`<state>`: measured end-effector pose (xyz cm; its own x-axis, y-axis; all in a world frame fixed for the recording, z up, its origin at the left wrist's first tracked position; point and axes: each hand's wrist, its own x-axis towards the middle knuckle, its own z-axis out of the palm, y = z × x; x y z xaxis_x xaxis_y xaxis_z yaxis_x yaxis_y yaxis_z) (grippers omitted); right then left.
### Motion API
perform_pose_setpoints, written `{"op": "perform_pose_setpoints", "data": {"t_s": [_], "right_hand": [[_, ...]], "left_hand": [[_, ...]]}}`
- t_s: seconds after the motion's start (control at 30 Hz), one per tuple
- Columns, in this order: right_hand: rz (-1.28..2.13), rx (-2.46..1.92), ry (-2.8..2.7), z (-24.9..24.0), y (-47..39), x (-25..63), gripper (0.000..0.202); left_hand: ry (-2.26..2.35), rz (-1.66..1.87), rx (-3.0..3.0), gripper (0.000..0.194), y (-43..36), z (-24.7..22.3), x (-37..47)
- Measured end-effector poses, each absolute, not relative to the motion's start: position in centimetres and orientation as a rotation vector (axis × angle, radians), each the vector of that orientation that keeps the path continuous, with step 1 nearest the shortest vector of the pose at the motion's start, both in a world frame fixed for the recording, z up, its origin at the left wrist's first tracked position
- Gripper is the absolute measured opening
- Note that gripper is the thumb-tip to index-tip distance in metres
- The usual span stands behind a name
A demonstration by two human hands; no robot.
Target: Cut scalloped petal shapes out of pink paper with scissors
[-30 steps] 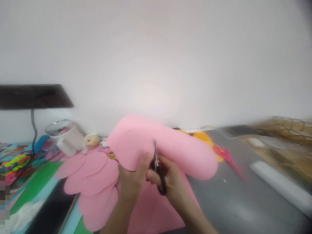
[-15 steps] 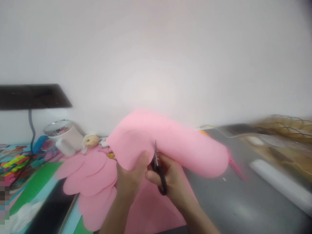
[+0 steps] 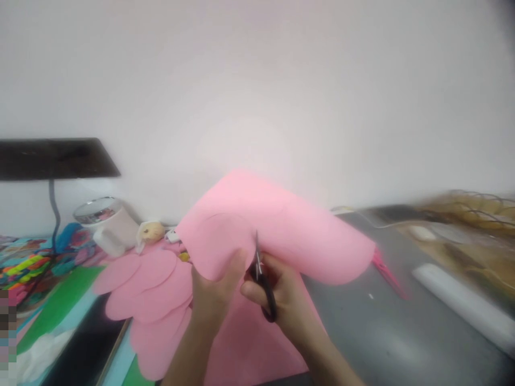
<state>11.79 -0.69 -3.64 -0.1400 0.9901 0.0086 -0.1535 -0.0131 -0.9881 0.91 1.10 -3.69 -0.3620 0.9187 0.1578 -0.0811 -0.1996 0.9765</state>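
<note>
A large pink sheet (image 3: 277, 214) is held up and curves over toward the right. On it a thin curved line shows near my left hand (image 3: 219, 292), which grips the sheet's lower left part with the thumb on top. Black-handled scissors (image 3: 267, 300) are in my right hand (image 3: 281, 300), their blades pointing up at a cut edge in the sheet. Several round pink pieces (image 3: 156, 289) overlap in a pile left of my left hand. Another flat pink sheet (image 3: 253, 343) lies beneath my hands.
At the left stand a white mug-like container (image 3: 116, 230), a small doll-like head (image 3: 151, 232) and colourful items (image 3: 24, 268). A pink object (image 3: 388, 276) and a white roll (image 3: 462, 303) lie on the grey table (image 3: 362, 332) at the right.
The pink sheet's top has risen to a sharper peak, and its curled right side has flattened and lifted slightly. My hands and the scissors have barely moved.
</note>
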Motion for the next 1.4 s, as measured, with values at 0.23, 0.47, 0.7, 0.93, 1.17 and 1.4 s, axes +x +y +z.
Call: {"op": "perform_pose_setpoints", "data": {"t_s": [0.23, 0.47, 0.7, 0.93, 1.17, 1.4], "right_hand": [[1.401, -1.019, -1.171, -3.6, -0.8, 11.8, 0.038], [1.415, -1.050, -1.170, -3.6, -0.8, 11.8, 0.036], [1.409, -1.072, -1.171, -3.8, -0.8, 11.8, 0.031], [1.451, -1.068, -1.129, -3.6, -0.9, 11.7, 0.030], [1.474, -1.005, -1.085, -4.1, -0.9, 11.2, 0.031], [1.444, -0.918, -1.081, -3.8, -0.8, 11.4, 0.036]], "left_hand": [[1.206, 1.649, 1.017, 0.029, 1.3, -4.1, 0.7], [1.208, 1.654, 1.016, 0.025, 1.3, -4.1, 0.5], [1.155, 1.622, 1.052, 0.019, 1.6, -4.5, 0.2], [1.179, 1.638, 0.992, 0.021, 1.5, -4.1, 0.1], [1.255, 1.665, 1.056, 0.025, 1.0, -3.5, 1.1], [1.317, 1.620, 1.115, 0.025, 1.1, -3.9, 0.9]]}}
